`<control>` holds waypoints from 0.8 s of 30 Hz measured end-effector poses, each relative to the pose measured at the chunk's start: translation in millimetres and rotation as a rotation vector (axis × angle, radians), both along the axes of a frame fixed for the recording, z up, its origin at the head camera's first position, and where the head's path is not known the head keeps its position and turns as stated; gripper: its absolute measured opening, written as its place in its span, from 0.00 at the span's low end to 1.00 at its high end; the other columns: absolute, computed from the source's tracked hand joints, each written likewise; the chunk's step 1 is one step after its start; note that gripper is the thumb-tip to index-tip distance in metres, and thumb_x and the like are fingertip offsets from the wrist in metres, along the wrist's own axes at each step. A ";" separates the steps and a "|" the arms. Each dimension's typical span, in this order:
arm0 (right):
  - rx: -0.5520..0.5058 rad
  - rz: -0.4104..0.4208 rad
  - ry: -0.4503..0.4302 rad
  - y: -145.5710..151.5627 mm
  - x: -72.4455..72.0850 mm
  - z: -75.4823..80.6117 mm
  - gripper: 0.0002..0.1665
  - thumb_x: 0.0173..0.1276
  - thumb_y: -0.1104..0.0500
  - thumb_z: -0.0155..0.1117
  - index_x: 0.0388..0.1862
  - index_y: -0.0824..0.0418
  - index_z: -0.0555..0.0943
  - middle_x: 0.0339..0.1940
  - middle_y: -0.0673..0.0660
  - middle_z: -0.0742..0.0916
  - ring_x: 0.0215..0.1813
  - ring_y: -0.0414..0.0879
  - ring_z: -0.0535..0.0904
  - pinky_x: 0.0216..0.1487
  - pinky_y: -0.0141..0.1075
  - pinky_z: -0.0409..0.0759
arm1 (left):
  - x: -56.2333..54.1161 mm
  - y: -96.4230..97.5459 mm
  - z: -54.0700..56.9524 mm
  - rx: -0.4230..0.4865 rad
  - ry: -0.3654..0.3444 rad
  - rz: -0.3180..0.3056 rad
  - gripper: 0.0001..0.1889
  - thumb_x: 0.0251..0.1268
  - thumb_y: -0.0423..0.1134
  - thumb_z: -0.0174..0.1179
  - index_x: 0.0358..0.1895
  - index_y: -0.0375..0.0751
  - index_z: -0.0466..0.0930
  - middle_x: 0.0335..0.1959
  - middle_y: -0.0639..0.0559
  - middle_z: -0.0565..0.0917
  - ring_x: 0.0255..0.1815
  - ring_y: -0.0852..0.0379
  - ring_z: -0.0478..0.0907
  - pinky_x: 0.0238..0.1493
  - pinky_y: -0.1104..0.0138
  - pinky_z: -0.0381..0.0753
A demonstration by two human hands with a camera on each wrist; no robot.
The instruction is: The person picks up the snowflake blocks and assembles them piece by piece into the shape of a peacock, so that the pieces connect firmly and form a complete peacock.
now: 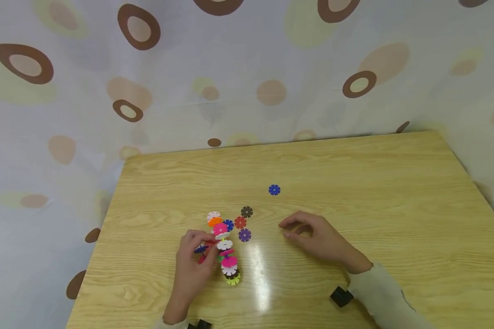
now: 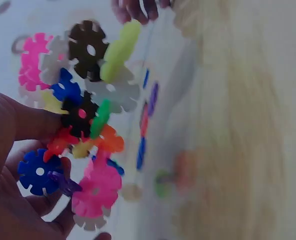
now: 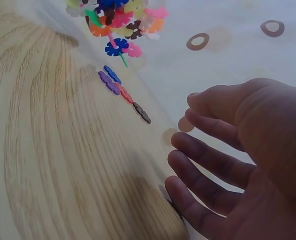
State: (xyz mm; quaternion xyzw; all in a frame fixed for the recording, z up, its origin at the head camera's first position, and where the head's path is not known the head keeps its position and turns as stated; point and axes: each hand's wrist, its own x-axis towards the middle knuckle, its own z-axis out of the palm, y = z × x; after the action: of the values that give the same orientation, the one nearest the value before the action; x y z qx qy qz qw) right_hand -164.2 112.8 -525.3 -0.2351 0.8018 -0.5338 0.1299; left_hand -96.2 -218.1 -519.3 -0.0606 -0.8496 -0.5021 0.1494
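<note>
My left hand (image 1: 190,261) grips a built cluster of notched, interlocking plastic discs (image 1: 229,262), its thumb and fingers around the left side. Pink, white, orange, brown, blue, green and yellow-green discs (image 2: 96,189) stick out at many angles, slotted into each other. In the right wrist view the cluster (image 3: 118,20) hangs above the table. To the right, my right hand (image 1: 313,234) holds nothing, its fingers loosely bent above the wood. Between the hands lie a purple disc (image 1: 244,235), a red disc (image 1: 240,222) and a dark brown disc (image 1: 246,211).
A blue disc (image 1: 229,225) lies flat by the red one, partly behind the cluster. Another blue disc (image 1: 274,189) lies alone farther back. The wood-grain table (image 1: 374,183) meets a spotted cloth backdrop (image 1: 247,68) at its far edge.
</note>
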 end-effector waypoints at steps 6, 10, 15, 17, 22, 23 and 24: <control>0.033 -0.044 -0.018 10.0 2.2 3.2 0.12 0.81 0.60 0.69 0.59 0.58 0.88 0.57 0.55 0.92 0.52 0.43 0.89 0.56 0.35 0.90 | 1.8 49.9 14.4 -0.140 -0.012 -0.001 0.10 0.58 0.28 0.75 0.36 0.50 0.89 0.37 0.57 0.83 0.44 0.56 0.75 0.56 0.58 0.69; 0.058 -0.080 -0.016 19.9 4.4 1.7 0.12 0.81 0.59 0.69 0.59 0.57 0.88 0.56 0.54 0.93 0.53 0.40 0.89 0.56 0.34 0.90 | 1.1 80.5 25.7 -0.201 -0.138 0.007 0.07 0.59 0.33 0.74 0.34 0.52 0.89 0.35 0.57 0.85 0.43 0.56 0.77 0.59 0.49 0.68; 0.082 -0.134 -0.032 35.7 7.9 -0.3 0.12 0.81 0.59 0.69 0.59 0.56 0.88 0.56 0.53 0.93 0.54 0.38 0.89 0.57 0.33 0.90 | -10.3 108.2 33.8 -0.329 -0.180 0.015 0.05 0.60 0.34 0.72 0.31 0.51 0.88 0.30 0.57 0.86 0.39 0.55 0.80 0.56 0.46 0.72; 0.090 -0.152 -0.035 41.6 9.0 0.4 0.11 0.81 0.59 0.69 0.59 0.56 0.88 0.56 0.53 0.93 0.54 0.37 0.89 0.57 0.32 0.90 | -16.3 115.7 35.2 -0.390 -0.181 0.019 0.06 0.60 0.35 0.72 0.29 0.51 0.86 0.24 0.59 0.83 0.33 0.57 0.79 0.52 0.47 0.73; 0.084 -0.181 -0.033 51.4 9.6 3.7 0.11 0.82 0.60 0.68 0.59 0.58 0.88 0.57 0.56 0.93 0.54 0.37 0.89 0.55 0.31 0.90 | -30.7 129.5 37.4 -0.494 -0.195 0.028 0.10 0.59 0.36 0.71 0.23 0.51 0.81 0.14 0.62 0.72 0.20 0.62 0.66 0.39 0.57 0.67; 0.080 -0.183 -0.037 52.3 9.6 4.6 0.12 0.82 0.60 0.68 0.59 0.58 0.88 0.57 0.56 0.93 0.55 0.36 0.89 0.55 0.31 0.90 | -33.2 131.8 37.7 -0.512 -0.204 0.036 0.11 0.58 0.37 0.71 0.22 0.52 0.80 0.14 0.62 0.71 0.19 0.62 0.65 0.37 0.59 0.66; 0.076 -0.187 -0.040 53.1 9.4 5.4 0.12 0.82 0.60 0.68 0.59 0.58 0.88 0.58 0.57 0.93 0.55 0.36 0.89 0.55 0.31 0.90 | -35.2 133.8 37.7 -0.517 -0.214 0.039 0.12 0.58 0.37 0.72 0.21 0.52 0.79 0.13 0.62 0.70 0.18 0.62 0.63 0.37 0.59 0.64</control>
State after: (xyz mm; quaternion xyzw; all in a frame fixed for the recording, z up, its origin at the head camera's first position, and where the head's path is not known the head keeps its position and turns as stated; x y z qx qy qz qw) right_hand -154.8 166.0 -519.9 -0.1435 0.8371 -0.5174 0.1046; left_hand -131.5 -84.3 -481.6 -0.0269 -0.9615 -0.2691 0.0480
